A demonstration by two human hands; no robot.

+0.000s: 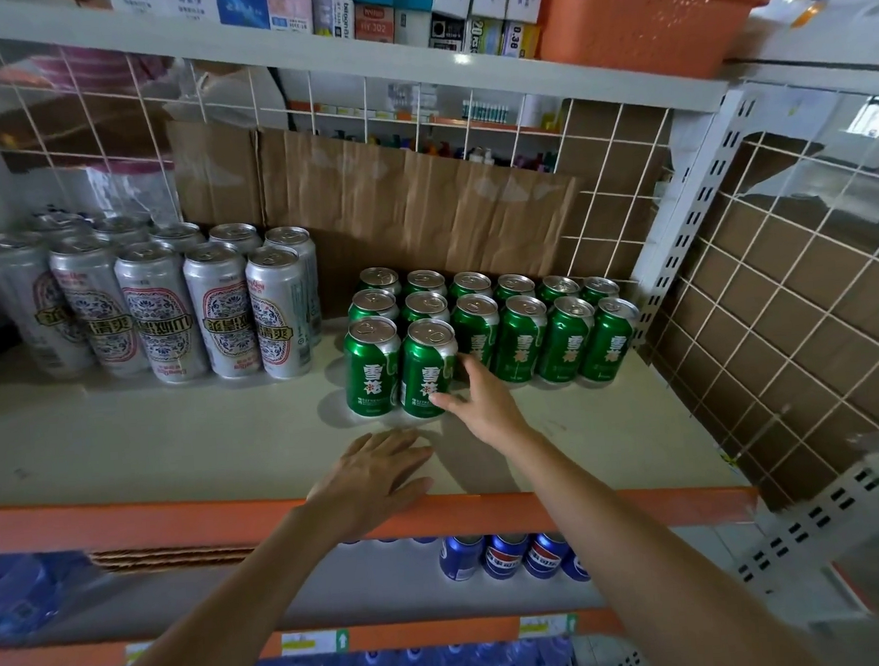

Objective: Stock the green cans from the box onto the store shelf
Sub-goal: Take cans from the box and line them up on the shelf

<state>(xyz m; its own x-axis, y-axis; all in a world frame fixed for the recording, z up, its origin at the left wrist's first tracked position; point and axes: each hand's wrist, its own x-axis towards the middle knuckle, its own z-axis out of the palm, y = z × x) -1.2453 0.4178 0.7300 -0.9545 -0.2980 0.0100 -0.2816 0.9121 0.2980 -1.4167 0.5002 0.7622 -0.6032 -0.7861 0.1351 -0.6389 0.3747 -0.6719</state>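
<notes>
My right grip (477,402) is at the front green can (427,369), which stands upright on the shelf (176,441) in the 2-can front row. The thumb lies on its lower front and the fingers run up its right side, between it and the next can back. The palm side is turned away from me, so I can't tell whether I'm clasping the can or only touching it. My left grip (371,478) lies flat, palm down, on the shelf's front edge w/ fingers straight, holding nothing. The other green cans (525,338) stand in a tight block on the right half of the shelf, approx. 6 across and 2 deep behind the front pair. The rear ones show only their lids, so their labels are hidden. To the left, well apart, is a group of tall silver cans (168,308), its back rows mostly covered by the front ones. A cardboard sheet (367,193) leans against the wire grid behind everything, and the stuff beyond it is too small to read. On the shelf below, blue cans (507,555) peek out (tops hidden by the orange edge, one partly behind my right forearm). An orange basket (639,11) up top is cut off by the frame.
</notes>
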